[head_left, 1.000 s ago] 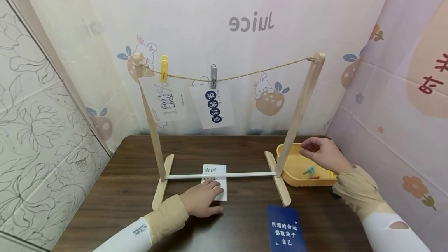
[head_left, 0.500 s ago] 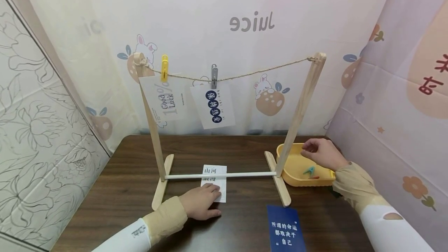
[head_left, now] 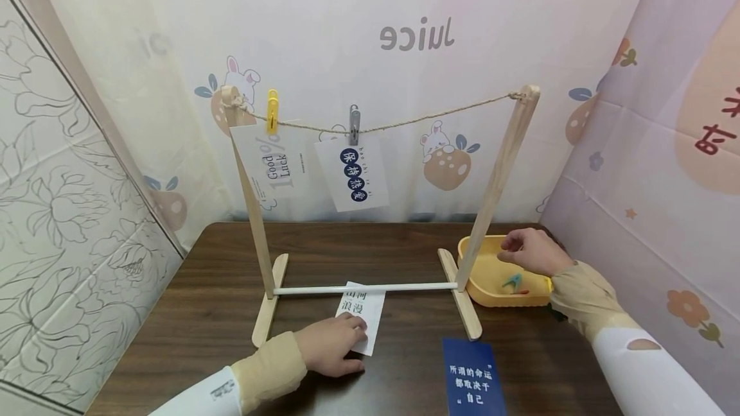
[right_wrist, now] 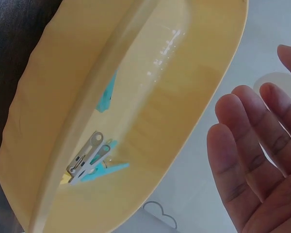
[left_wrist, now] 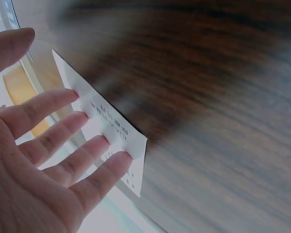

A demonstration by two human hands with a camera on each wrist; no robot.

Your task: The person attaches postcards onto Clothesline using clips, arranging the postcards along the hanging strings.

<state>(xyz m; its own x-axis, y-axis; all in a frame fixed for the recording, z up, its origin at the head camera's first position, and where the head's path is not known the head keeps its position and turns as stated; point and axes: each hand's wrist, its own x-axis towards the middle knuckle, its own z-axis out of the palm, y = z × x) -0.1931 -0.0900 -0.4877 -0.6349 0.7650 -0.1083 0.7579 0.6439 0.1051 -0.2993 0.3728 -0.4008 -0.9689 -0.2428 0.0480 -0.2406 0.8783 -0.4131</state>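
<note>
My left hand (head_left: 331, 344) rests its fingertips on a white card (head_left: 372, 314) with dark printed characters, lying slanted on the table under the rack's white bar. In the left wrist view four nearly straight fingers touch the card's face (left_wrist: 99, 114), and the thumb is apart from it. My right hand (head_left: 537, 253) hovers over the yellow basket (head_left: 503, 302), its fingers loosely bent and holding nothing. Inside the basket, the right wrist view shows a grey clothespin (right_wrist: 87, 158) and teal clothespins (right_wrist: 111, 168). A red piece (head_left: 520, 292) also lies there.
A wooden rack (head_left: 498, 191) carries a sagging twine (head_left: 439, 114). From it hang a "Good Luck" card (head_left: 289, 185) by a yellow clothespin (head_left: 272, 112) and another white card (head_left: 376, 178) by a grey clothespin (head_left: 354, 126). A blue card (head_left: 474, 358) lies at the front right.
My left hand has drawn the white card toward me, and the card has turned to a slant with more of its characters showing. The right hand stays almost still over the basket.
</note>
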